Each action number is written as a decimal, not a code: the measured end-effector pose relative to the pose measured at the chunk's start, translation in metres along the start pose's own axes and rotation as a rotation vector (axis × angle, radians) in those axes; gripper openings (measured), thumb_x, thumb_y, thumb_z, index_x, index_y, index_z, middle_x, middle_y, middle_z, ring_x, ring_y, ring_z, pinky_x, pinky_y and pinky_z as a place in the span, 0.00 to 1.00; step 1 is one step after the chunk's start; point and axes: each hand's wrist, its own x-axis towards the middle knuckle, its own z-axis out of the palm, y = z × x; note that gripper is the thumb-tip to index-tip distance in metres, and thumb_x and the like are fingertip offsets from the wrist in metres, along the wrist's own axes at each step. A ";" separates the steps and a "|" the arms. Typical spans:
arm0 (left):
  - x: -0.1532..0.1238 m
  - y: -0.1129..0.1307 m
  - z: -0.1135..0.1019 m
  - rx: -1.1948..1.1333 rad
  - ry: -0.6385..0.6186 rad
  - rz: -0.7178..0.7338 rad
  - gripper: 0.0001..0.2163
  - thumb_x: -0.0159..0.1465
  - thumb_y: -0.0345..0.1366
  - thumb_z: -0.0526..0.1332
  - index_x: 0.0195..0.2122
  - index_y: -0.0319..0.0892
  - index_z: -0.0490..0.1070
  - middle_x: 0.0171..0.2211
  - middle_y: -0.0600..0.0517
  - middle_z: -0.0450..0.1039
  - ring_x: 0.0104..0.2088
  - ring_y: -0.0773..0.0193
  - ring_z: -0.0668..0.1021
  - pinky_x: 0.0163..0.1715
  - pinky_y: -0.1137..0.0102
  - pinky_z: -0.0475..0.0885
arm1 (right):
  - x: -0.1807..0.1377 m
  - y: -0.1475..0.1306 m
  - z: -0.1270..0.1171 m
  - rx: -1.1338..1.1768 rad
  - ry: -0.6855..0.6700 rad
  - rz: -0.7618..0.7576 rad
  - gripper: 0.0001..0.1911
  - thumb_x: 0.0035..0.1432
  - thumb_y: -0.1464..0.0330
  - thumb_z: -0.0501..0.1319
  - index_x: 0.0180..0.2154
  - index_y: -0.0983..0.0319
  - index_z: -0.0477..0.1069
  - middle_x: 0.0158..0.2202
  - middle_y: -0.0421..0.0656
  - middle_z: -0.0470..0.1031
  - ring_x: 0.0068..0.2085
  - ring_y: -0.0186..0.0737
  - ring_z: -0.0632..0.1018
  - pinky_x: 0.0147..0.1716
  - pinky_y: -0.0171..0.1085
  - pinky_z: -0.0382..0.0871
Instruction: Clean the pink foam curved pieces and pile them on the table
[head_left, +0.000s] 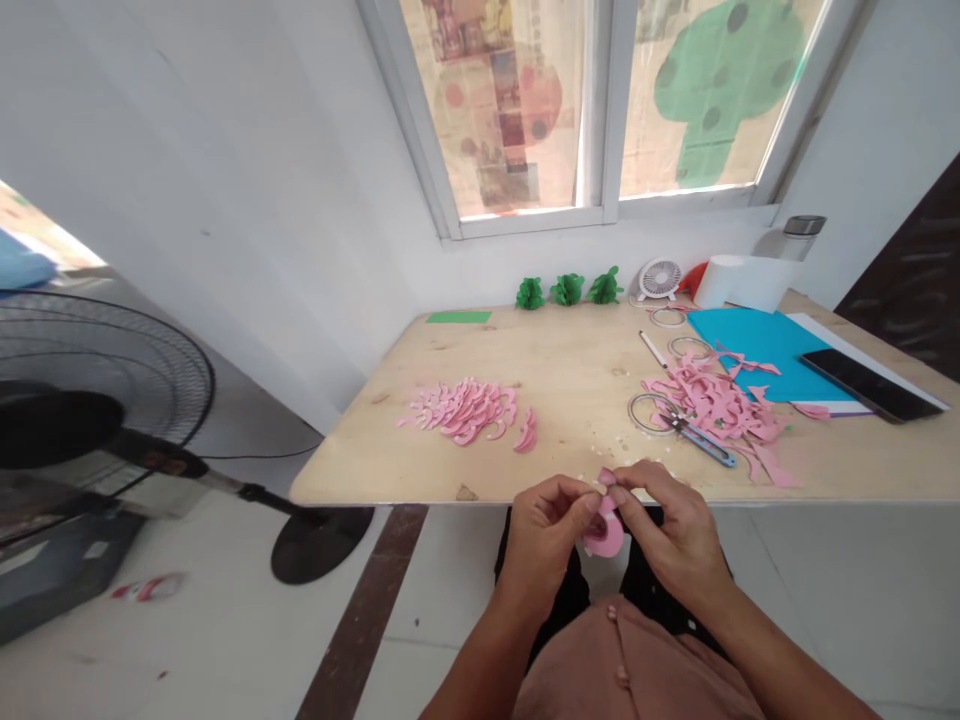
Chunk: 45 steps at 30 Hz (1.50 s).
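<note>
My left hand (546, 525) and my right hand (670, 520) meet just below the near edge of the wooden table (570, 380). Together they pinch a small pink foam piece (604, 530), curled and rounded, between fingertips and thumbs. On the table to the left lies a pile of pink cut petals (469, 410). To the right lies a heap of pink foam scraps (720, 410) with scissors (701, 435) partly under it.
A blue sheet (757, 340), a black phone (870, 385), a pen (654, 350), tape rings (667, 318), a small white fan (660, 280) and a white roll (739, 282) sit at the right. Three green paper pieces (568, 290) line the far edge. A standing fan (97, 400) is at left.
</note>
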 end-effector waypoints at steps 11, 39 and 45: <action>0.000 0.004 0.004 0.120 0.079 0.036 0.08 0.53 0.37 0.66 0.28 0.38 0.74 0.23 0.52 0.74 0.21 0.68 0.74 0.22 0.73 0.70 | 0.006 0.004 0.001 0.153 -0.074 0.123 0.07 0.60 0.67 0.57 0.35 0.59 0.73 0.32 0.41 0.78 0.35 0.39 0.77 0.35 0.35 0.67; 0.050 0.013 -0.013 0.083 -0.009 -0.073 0.07 0.52 0.35 0.67 0.30 0.38 0.76 0.26 0.52 0.75 0.28 0.67 0.75 0.31 0.73 0.71 | 0.042 0.033 0.010 0.166 -0.273 0.276 0.08 0.61 0.67 0.56 0.31 0.60 0.72 0.29 0.39 0.76 0.33 0.37 0.75 0.34 0.34 0.65; 0.052 0.003 -0.011 -0.006 -0.007 -0.148 0.06 0.52 0.34 0.67 0.27 0.36 0.75 0.22 0.52 0.74 0.25 0.66 0.76 0.31 0.70 0.72 | 0.041 0.041 0.012 0.140 -0.232 0.257 0.06 0.60 0.68 0.57 0.36 0.60 0.73 0.33 0.41 0.78 0.37 0.39 0.76 0.38 0.35 0.65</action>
